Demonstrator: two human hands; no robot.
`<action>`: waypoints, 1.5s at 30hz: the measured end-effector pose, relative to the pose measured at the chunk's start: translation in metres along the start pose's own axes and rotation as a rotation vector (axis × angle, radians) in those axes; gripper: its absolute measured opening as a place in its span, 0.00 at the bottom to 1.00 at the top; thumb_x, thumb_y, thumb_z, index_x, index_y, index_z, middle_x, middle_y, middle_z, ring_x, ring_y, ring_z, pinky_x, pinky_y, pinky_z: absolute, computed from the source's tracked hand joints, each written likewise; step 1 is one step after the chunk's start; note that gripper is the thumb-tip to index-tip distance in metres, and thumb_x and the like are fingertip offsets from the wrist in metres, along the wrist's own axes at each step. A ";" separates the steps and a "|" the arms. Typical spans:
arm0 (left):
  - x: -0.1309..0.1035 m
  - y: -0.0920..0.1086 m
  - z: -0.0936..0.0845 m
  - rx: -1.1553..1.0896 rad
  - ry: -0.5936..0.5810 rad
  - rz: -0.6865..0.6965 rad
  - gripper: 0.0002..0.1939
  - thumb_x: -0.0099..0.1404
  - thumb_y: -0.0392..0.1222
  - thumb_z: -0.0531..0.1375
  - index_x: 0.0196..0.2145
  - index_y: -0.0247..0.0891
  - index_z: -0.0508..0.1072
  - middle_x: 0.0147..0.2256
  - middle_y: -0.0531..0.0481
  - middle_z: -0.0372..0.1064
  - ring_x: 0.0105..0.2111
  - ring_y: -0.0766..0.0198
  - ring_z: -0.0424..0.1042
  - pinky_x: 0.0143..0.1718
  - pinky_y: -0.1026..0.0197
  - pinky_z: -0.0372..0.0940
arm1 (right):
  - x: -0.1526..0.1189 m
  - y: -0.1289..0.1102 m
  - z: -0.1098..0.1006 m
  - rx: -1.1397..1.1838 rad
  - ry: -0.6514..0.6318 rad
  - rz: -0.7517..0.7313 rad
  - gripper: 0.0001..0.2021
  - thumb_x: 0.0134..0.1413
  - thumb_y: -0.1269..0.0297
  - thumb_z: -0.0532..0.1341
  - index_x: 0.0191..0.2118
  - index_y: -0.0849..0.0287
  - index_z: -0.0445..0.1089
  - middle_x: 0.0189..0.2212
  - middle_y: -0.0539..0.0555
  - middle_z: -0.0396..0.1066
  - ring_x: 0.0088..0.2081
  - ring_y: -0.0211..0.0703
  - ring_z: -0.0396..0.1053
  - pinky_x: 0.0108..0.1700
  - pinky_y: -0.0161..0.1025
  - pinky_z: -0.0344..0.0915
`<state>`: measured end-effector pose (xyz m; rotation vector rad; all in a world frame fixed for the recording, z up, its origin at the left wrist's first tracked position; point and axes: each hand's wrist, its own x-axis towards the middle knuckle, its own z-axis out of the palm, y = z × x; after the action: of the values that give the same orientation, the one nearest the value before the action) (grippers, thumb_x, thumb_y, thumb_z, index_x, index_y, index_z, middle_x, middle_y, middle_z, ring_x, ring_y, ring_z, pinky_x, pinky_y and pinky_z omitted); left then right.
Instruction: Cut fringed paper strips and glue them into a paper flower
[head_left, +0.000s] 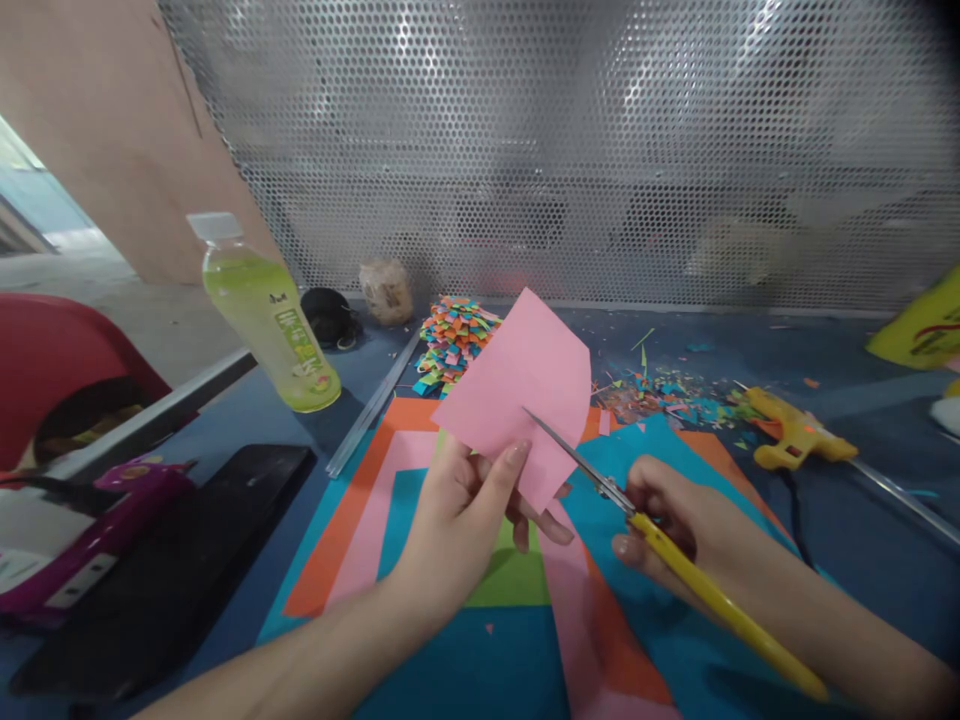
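My left hand [469,500] pinches a pink sheet of paper [536,370] by its lower part, thumb in front and fingers behind. The sheet is held up off the table, with one curved edge on the right. My right hand [679,520] grips yellow-handled scissors [720,595]. Their metal blades point up and left, and the tip lies across the front of the pink sheet; I cannot tell whether it touches. Below both hands lie overlapping coloured sheets: orange, pink, green and a blue sheet [457,660].
Behind the pink sheet stands a pile of folded colourful paper pieces [454,340]. Paper scraps [675,395] lie beside a yellow glue gun [799,430]. A drink bottle [270,320], clear strip [375,405] and black phone [172,560] are on the left. A perforated metal panel [570,150] rises behind.
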<state>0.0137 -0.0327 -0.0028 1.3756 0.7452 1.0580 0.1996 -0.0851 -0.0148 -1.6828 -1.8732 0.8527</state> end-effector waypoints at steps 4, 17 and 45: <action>-0.001 0.000 0.000 -0.002 0.005 -0.009 0.07 0.66 0.42 0.51 0.35 0.38 0.55 0.18 0.56 0.68 0.17 0.63 0.73 0.13 0.70 0.59 | 0.001 -0.002 0.000 -0.039 0.018 -0.005 0.16 0.51 0.55 0.57 0.26 0.55 0.46 0.18 0.41 0.44 0.20 0.32 0.44 0.21 0.31 0.43; -0.001 0.001 0.001 -0.007 0.012 -0.056 0.08 0.65 0.44 0.52 0.33 0.38 0.56 0.20 0.53 0.71 0.17 0.62 0.73 0.13 0.70 0.59 | 0.000 -0.001 -0.001 -0.019 -0.026 0.000 0.15 0.54 0.53 0.54 0.28 0.55 0.47 0.20 0.42 0.46 0.22 0.34 0.45 0.23 0.33 0.45; -0.005 0.000 0.003 0.001 -0.074 -0.177 0.13 0.64 0.48 0.52 0.26 0.37 0.60 0.16 0.48 0.72 0.13 0.65 0.69 0.13 0.68 0.57 | -0.001 0.008 0.004 0.028 -0.004 -0.047 0.12 0.55 0.58 0.55 0.29 0.55 0.49 0.22 0.43 0.49 0.22 0.33 0.47 0.23 0.32 0.47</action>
<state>0.0144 -0.0381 -0.0035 1.3167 0.7972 0.8644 0.2024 -0.0867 -0.0233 -1.6150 -1.8880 0.8600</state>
